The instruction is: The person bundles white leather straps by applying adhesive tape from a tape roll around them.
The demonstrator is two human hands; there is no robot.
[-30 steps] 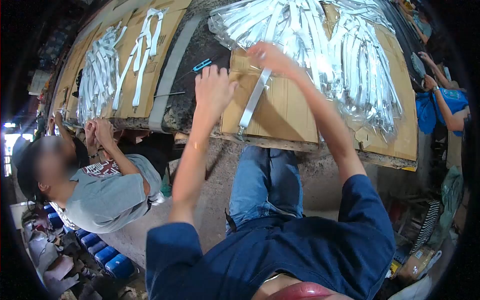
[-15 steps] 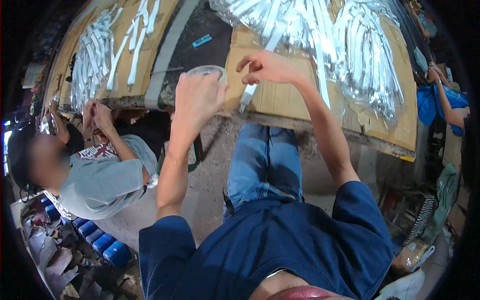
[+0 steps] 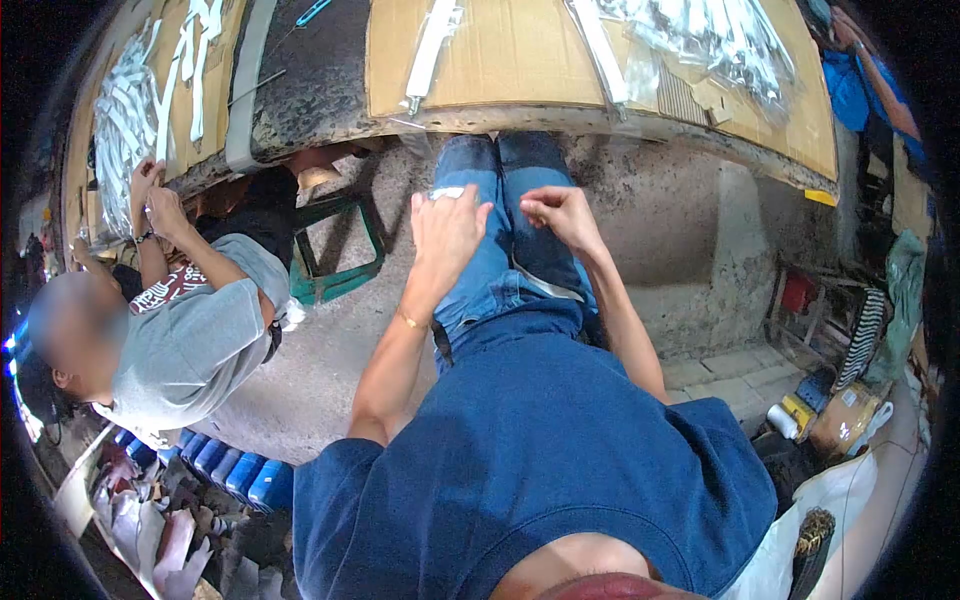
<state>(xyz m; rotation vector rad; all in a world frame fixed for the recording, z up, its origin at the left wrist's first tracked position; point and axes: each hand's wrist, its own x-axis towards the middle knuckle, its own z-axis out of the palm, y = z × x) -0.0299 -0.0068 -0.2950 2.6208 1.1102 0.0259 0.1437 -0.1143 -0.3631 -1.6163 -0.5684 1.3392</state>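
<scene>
My left hand (image 3: 447, 238) is held above my lap, back of the hand up and fingers curled. A small white piece (image 3: 447, 192) shows at its fingertips, mostly hidden by the hand. To its right, my right hand (image 3: 565, 218) has its thumb and fingers pinched together; whatever may be between them is too small to make out. Neither hand touches the table. Beyond them on the cardboard lie a white strap with a metal end (image 3: 430, 55) and another white strap (image 3: 600, 55), both in clear plastic.
A pile of plastic-wrapped white straps (image 3: 715, 40) lies at the back right, another pile (image 3: 128, 120) at the left. A blue cutter (image 3: 312, 12) lies on the dark tabletop. A person in a grey shirt (image 3: 205, 310) works at my left. A green stool (image 3: 335, 250) stands between us.
Both hands have drawn back from the table to above my lap. The clear round container by my left hand no longer shows. The view has tilted down; white straps now lie apart near the edge.
</scene>
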